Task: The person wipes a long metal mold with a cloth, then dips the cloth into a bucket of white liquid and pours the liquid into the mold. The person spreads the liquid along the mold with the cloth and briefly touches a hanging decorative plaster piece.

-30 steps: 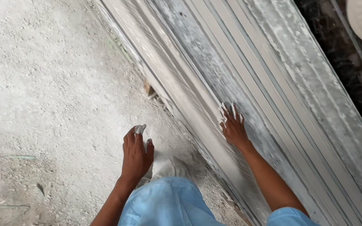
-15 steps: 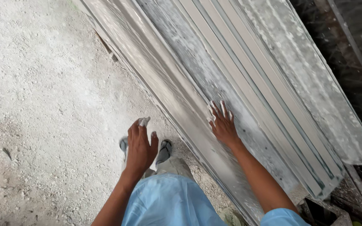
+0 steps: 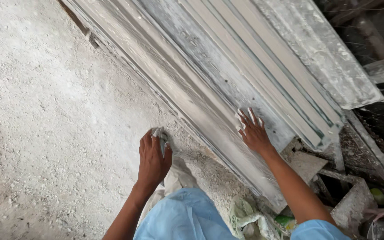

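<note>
Dust coats the long ribbed panel (image 3: 210,84) lying slantwise over the rough gritty floor (image 3: 45,111). The right hand (image 3: 255,133) rests flat on its near end, fingers spread, gripping nothing; best pressed evenly there. The left hand (image 3: 153,160) is closed on a small pale scrap (image 3: 160,133).

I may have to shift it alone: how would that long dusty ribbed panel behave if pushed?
The ribbed panel is probably stiff lengthwise, given its ridges. Its dusty coating under the right hand may be slippery. Being long, it looks awkward to steer.

Dusty concrete floor (image 3: 45,133), ribbed metal sheets (image 3: 227,75) lying on it
</note>
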Demonstrator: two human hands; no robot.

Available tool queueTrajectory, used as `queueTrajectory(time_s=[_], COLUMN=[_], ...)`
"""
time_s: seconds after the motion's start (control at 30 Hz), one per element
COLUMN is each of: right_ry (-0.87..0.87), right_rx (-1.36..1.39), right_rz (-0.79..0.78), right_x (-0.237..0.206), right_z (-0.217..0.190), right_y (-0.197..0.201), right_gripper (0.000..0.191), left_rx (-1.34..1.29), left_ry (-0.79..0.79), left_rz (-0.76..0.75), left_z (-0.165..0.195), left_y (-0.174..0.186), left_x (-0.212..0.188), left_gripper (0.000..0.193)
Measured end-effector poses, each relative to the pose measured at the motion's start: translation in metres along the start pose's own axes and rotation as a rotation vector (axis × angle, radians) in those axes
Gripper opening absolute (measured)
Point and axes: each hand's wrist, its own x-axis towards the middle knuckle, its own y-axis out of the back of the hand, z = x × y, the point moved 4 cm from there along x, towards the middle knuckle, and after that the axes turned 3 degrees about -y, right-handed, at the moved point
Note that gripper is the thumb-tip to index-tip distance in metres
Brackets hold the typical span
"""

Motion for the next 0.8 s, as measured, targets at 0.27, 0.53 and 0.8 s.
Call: queueTrajectory(time_s=[0.27,0.53,0.8], right_ry=[-0.029,-0.054,-0.005], right_rx=[-0.03,0.017,-0.03], right_rz=[-0.024,-0.013,0.048], right_x=[-0.111,-0.195,-0.248], right_z=[0.066,0.117,0.158], right_y=[-0.027,-0.043,-0.067], right_gripper=[0.067,0.07,0.074], left_rx=[-0.006,0.027,0.061], left_ry=[0.004,-0.09,-0.136], left_rz=[-0.04,-0.101,-0.193], left_z=[0.064,0.135,0.205], left_y=[-0.042,-0.139,-0.237], left_x=[-0.074,-0.114,-0.154], left_gripper=[0.052,0.05,0.056])
